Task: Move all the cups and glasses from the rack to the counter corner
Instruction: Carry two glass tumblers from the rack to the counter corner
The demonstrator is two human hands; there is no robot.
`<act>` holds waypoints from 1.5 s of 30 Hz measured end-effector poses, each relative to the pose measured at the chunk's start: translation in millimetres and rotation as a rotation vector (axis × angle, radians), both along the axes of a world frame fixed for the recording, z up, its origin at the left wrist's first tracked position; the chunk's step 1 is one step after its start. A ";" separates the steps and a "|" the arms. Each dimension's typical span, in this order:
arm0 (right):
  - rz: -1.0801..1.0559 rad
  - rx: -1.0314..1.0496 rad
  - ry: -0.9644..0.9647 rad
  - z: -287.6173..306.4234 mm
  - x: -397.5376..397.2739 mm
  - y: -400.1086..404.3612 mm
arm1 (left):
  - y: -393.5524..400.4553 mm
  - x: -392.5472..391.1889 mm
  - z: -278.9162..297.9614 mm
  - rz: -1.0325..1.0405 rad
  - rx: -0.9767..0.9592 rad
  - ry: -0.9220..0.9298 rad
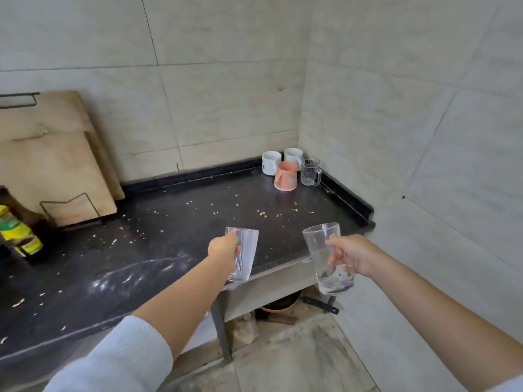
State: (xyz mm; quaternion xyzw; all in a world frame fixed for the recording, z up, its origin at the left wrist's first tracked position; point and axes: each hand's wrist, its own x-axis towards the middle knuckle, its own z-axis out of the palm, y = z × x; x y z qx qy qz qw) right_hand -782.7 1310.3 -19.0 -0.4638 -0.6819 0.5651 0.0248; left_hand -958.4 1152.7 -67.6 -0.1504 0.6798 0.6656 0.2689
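Left hand (223, 247) grips a clear glass (243, 254); right hand (353, 257) grips a second glass (329, 258), lower centre. Risk: knocking the mugs (285, 175) crowded mid-right on the bench (169, 222).

No wording can be read: the yellow-green label on the dark bottle (17, 230) is blurred, and the small marks on the mugs (285, 176) are too small.

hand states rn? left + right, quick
Left hand: closed, holding a clear glass.
Right hand: closed, holding a taller clear glass.
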 end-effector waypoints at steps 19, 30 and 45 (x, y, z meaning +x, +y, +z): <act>0.535 -0.006 -0.326 -4.9 -271.7 202.5 | 149.6 -208.7 5.6 0.261 0.232 -0.276; 0.101 -0.517 -0.049 -44.6 -435.1 222.7 | 209.8 -347.9 -23.2 0.258 0.282 -0.205; -0.154 -0.482 0.143 -136.3 -540.4 248.1 | 266.4 -407.1 -98.3 0.124 0.158 -0.049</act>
